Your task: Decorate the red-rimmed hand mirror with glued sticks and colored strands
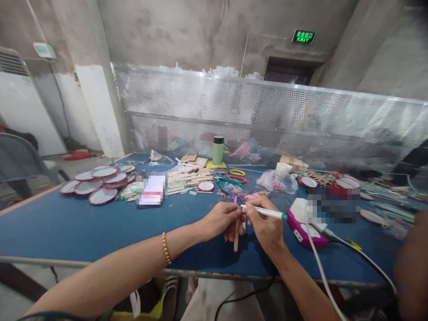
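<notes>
Over the front part of the blue table (160,223), my two hands meet close together. My left hand (222,218) pinches a flat wooden craft stick (236,242), held roughly upright with a purple piece at its far end. In the fingers of my right hand (267,227) is a white marker pen (267,211) with a teal end. Its other end points at the stick near my left fingertips; whether it touches is too small to tell. A small white item shows under my right fingers, partly hidden.
Red-rimmed round discs (103,195) are piled at left, near a blurred phone (151,190). Behind my hands are wooden sticks (187,179), a green bottle (218,151), pliers (236,179) and a bag of beads (279,182). A magenta device (302,232) with cables and another person's arm (413,267) are at right.
</notes>
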### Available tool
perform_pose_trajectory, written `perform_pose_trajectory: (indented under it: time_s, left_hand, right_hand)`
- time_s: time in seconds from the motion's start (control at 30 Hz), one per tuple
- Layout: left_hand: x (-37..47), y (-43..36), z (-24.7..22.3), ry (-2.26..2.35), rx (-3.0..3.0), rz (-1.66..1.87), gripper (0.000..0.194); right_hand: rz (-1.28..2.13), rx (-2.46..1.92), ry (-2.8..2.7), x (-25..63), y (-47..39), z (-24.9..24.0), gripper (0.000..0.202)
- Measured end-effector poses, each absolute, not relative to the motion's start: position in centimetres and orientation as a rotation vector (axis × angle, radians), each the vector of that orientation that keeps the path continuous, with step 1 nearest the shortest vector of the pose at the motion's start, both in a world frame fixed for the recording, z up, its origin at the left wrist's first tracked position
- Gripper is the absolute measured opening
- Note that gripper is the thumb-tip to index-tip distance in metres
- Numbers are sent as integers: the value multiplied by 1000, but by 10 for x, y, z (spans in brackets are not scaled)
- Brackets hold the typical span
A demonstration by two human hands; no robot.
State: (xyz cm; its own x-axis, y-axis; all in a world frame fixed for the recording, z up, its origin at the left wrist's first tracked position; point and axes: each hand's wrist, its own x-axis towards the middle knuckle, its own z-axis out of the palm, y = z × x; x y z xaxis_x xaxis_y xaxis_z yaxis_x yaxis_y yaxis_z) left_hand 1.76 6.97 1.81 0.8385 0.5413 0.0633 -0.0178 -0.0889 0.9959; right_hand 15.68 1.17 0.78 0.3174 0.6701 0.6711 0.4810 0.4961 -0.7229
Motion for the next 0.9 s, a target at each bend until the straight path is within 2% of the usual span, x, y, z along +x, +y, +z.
perform_pose_trajectory:
  time_s: [0.9]
  left_hand:
    - [15,69,20,425,1601,489,52]
  right_hand:
    - [160,-1133,-1308,157,13,8,19]
